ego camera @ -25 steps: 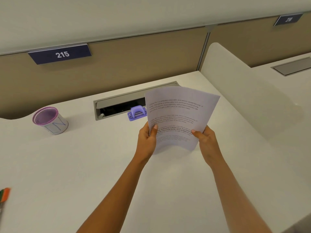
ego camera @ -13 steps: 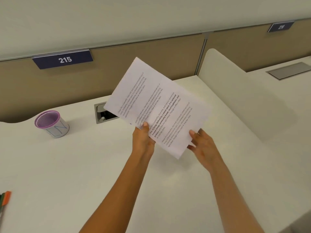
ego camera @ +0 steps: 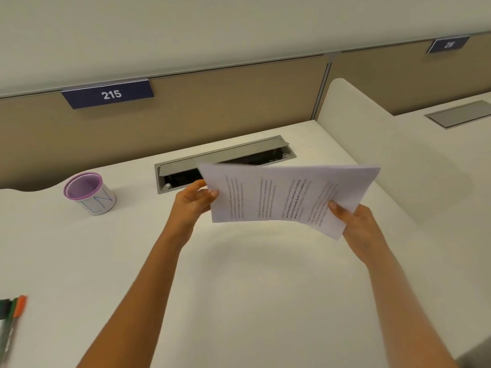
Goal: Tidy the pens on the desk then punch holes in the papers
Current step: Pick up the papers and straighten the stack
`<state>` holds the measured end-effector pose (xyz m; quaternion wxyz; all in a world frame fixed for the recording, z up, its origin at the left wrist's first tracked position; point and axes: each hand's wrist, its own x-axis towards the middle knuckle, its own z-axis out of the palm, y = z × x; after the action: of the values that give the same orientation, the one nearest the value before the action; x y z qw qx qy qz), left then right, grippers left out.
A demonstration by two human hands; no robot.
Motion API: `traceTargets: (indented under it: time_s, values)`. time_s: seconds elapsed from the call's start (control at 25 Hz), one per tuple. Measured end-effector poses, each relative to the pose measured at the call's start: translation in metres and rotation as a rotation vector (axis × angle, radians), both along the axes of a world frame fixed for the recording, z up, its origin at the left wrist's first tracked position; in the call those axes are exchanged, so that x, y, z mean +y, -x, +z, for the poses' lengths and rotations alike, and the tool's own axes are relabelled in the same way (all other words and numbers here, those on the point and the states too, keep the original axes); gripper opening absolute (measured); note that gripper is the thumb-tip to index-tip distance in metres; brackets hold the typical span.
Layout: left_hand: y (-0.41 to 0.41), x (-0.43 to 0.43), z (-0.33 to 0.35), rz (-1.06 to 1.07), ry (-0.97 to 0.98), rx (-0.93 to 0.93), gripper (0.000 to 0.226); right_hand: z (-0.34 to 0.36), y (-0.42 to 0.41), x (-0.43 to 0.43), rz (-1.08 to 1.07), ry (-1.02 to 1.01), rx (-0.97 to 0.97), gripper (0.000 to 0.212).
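Observation:
A thin stack of printed white papers (ego camera: 287, 192) hangs above the desk, turned sideways so its text lines run up and down. My left hand (ego camera: 192, 201) pinches its left edge. My right hand (ego camera: 356, 223) grips its lower right corner with the thumb on top. A purple mesh pen cup (ego camera: 89, 193) stands at the left of the desk. The ends of a few pens (ego camera: 12, 318), one with an orange cap, lie at the left edge of the view. The purple hole punch is hidden behind the papers.
The white desk (ego camera: 239, 288) has a grey cable tray (ego camera: 225, 162) with its lid raised at the back. A white divider panel (ego camera: 393, 166) stands along the right side. A brown partition with label 215 (ego camera: 110, 94) closes the back.
The papers have been rotated from upright through a diagonal to lying sideways, and lowered. My left hand slid to the left edge, my right hand moved out to the right corner.

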<state>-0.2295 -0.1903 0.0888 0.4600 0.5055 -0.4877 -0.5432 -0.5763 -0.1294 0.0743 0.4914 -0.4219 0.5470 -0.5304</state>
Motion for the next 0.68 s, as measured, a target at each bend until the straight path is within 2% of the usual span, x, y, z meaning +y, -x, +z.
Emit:
traceTargets:
  time_s: [0.08, 0.32, 0.44, 0.6, 0.68]
  values:
    - [0.007, 0.001, -0.004, -0.036, 0.052, -0.047, 0.024, -0.006, 0.003, 0.001, -0.007, -0.011, 0.063, 0.029]
    - [0.019, 0.028, -0.055, -0.029, -0.036, -0.084, 0.035, -0.046, -0.002, 0.014, -0.017, -0.178, -0.020, 0.028]
    - [0.026, 0.030, -0.061, -0.005, -0.029, -0.065, 0.032, -0.060, -0.006, 0.017, -0.037, -0.228, -0.023, 0.028]
    - [0.027, 0.020, -0.050, 0.034, -0.027, -0.028, 0.024, -0.045, -0.006, 0.009, -0.022, -0.191, -0.008, 0.031]
    - [0.023, 0.014, -0.040, 0.089, -0.087, 0.023, 0.022, -0.028, 0.003, 0.002, -0.002, -0.121, -0.042, 0.038]
